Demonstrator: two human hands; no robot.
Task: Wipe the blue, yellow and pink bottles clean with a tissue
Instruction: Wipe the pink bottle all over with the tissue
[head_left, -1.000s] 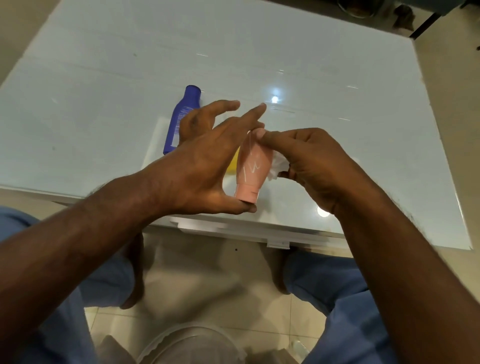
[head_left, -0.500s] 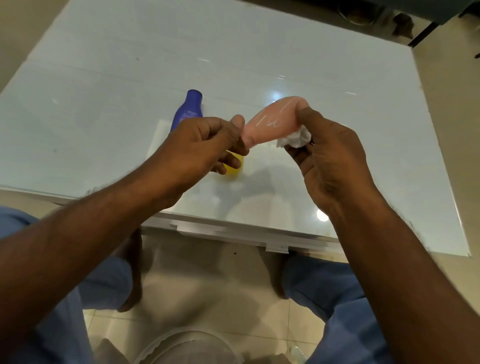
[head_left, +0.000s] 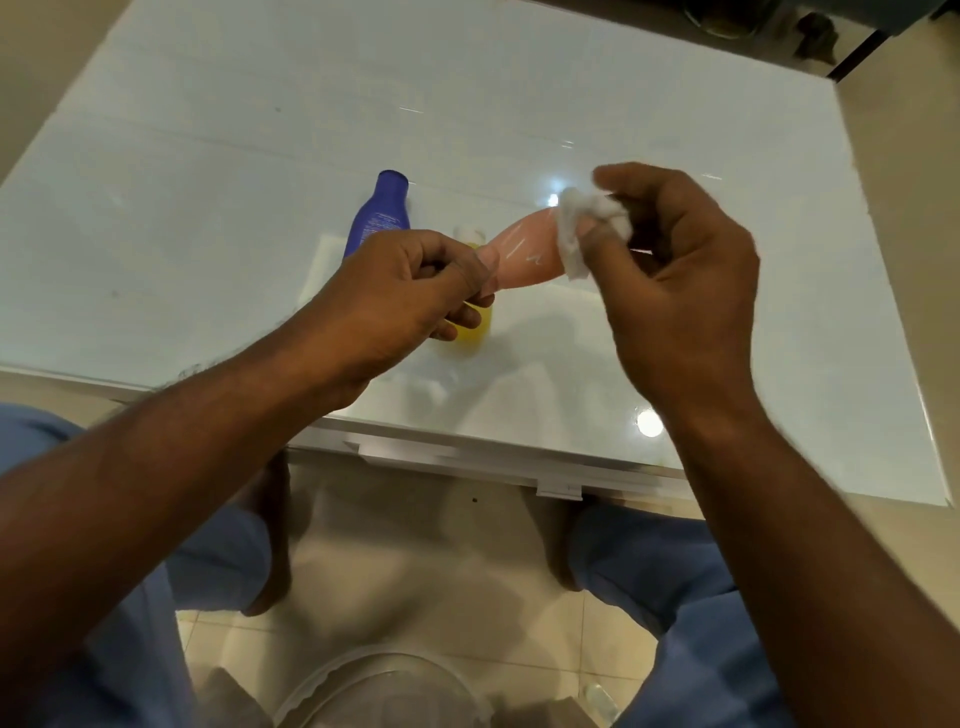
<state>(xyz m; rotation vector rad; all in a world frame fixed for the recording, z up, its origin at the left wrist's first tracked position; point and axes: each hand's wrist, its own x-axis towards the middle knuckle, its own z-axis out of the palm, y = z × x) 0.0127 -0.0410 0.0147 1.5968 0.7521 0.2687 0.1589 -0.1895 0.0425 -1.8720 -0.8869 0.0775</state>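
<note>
- The left hand (head_left: 400, 296), centre-left of the frame, is clenched around the narrow cap end of the pink bottle (head_left: 524, 254), holding it in the air above the table (head_left: 208, 156).
- The pink bottle lies nearly level at frame centre, its wide end tilted up to the right; white script shows on its side.
- The right hand (head_left: 675, 270), right of centre, pinches a crumpled white tissue (head_left: 576, 228) between thumb and fingers, pressed against the bottle's wide end.
- The blue bottle (head_left: 382, 218) lies on the table just above the left hand, cap toward the top of the frame; its lower half is hidden by the hand.
- The yellow bottle (head_left: 475, 327) lies on the table under the left hand's fingers, mostly covered.
- Blue trouser legs and bare feet show at the bottom of the frame.
</note>
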